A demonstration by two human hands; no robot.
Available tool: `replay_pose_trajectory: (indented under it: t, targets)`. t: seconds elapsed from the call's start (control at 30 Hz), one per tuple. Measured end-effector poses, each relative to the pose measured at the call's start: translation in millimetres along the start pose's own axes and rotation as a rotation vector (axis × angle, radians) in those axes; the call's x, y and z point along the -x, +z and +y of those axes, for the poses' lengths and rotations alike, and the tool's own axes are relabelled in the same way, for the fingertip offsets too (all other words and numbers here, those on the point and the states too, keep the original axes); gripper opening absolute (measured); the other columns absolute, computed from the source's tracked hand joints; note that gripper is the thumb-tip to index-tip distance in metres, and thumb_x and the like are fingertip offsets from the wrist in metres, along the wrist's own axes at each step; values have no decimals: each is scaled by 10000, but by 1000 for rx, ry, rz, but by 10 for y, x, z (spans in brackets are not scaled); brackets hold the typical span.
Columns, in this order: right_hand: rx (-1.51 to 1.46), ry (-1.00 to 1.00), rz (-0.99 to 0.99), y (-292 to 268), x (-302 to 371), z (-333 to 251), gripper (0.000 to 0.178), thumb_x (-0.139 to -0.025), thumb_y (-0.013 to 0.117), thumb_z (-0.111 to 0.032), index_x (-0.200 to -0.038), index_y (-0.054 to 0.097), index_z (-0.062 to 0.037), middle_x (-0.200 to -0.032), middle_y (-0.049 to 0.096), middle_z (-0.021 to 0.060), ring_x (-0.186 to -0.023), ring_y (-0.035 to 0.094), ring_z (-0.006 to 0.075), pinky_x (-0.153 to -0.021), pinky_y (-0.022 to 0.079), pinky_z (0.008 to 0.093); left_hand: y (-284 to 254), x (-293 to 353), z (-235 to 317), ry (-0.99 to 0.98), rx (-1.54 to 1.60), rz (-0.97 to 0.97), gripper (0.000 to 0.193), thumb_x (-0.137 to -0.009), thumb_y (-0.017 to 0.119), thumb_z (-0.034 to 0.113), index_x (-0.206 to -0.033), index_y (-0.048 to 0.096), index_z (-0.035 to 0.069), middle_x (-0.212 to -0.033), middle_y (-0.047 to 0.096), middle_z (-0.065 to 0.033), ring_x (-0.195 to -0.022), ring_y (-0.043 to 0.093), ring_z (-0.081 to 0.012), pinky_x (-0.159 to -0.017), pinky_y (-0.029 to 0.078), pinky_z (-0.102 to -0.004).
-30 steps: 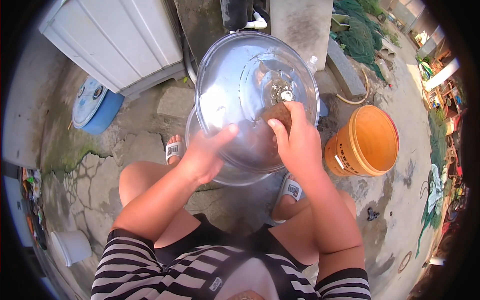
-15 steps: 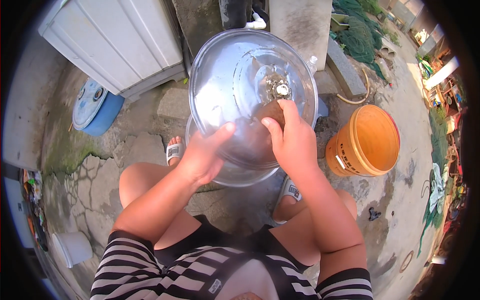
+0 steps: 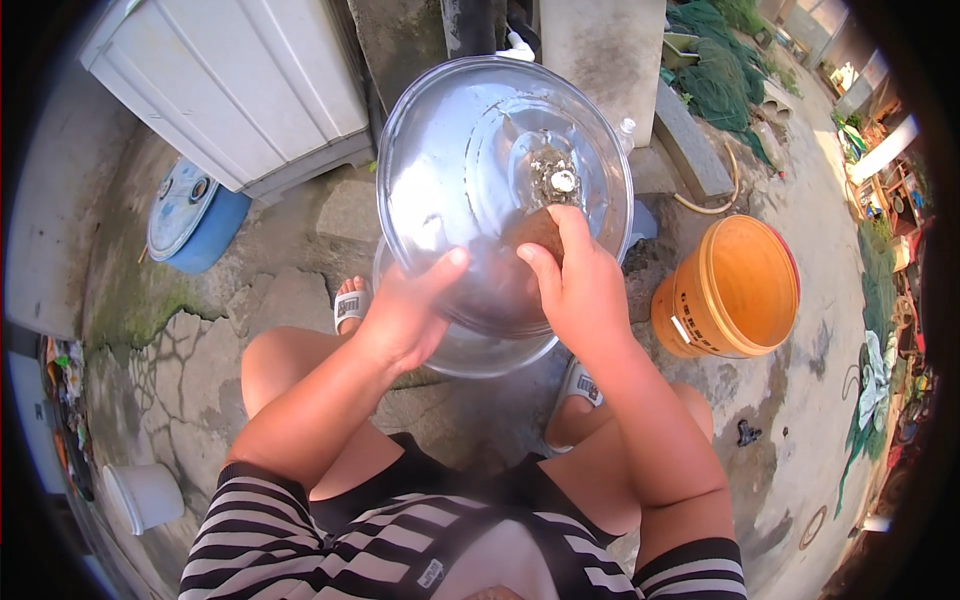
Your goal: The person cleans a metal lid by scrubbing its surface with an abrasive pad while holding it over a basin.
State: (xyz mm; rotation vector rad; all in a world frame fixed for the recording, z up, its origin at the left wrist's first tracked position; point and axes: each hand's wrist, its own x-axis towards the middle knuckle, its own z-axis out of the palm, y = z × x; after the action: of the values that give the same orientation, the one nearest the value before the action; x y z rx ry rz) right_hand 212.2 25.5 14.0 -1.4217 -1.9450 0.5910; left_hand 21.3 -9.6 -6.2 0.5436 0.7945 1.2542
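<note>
A round, shiny metal pot lid (image 3: 425, 180) is held tilted in front of me, with a grimy patch and a small white spot (image 3: 563, 181) near its middle. My left hand (image 3: 405, 315) grips its lower left rim, thumb on top and the other fingers hidden beneath. On the lid's lower right, the fingers of my right hand (image 3: 580, 285) are curled and pressed to the metal, just below the grimy patch. Between that thumb and forefinger is a brown patch, a held thing or a reflection. Under the lid shows the rim of a metal basin (image 3: 490, 368).
An orange bucket (image 3: 675, 320) stands on the concrete at my right. Beyond my left knee are a blue drum (image 3: 205, 235) and a large white ribbed cabinet (image 3: 225, 90). A white bucket (image 3: 150, 497) sits lower left; green netting (image 3: 720, 70) lies at the far right.
My right hand has slid slightly left and toward me across the lid. My left hand keeps its hold, and the lid stays almost in place.
</note>
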Motion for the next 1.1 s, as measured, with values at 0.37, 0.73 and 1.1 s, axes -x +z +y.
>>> replay_pose_trajectory:
  t: [0.37,0.73,1.1]
  targets:
    - [-30,112,-11,-26,-53,24,397,-939,637,-280,-1252,495,-81,-1053,677,219,-953,648,422,-790,509,489,33,21,11,23,-3,0,448,-954,672,203,-1313,524,-20,-1235,633,-160,-1131,632,-283,-1001,508,-460]
    - [-108,119,70,-18,-59,66,399,-936,629,-286,-1245,505,-66,-979,681,234,-905,645,445,-773,496,506,81,-1,17,47,-7,-60,439,-959,666,198,-1311,525,-22,-1242,629,-162,-1137,628,-285,-1003,506,-459]
    - [-80,26,16,-44,-59,7,384,-938,630,-271,-1236,501,-67,-969,675,231,-908,639,443,-764,492,507,57,9,4,67,1,-10,430,-959,666,210,-1306,535,-8,-1237,635,-150,-1135,626,-277,-1002,501,-454]
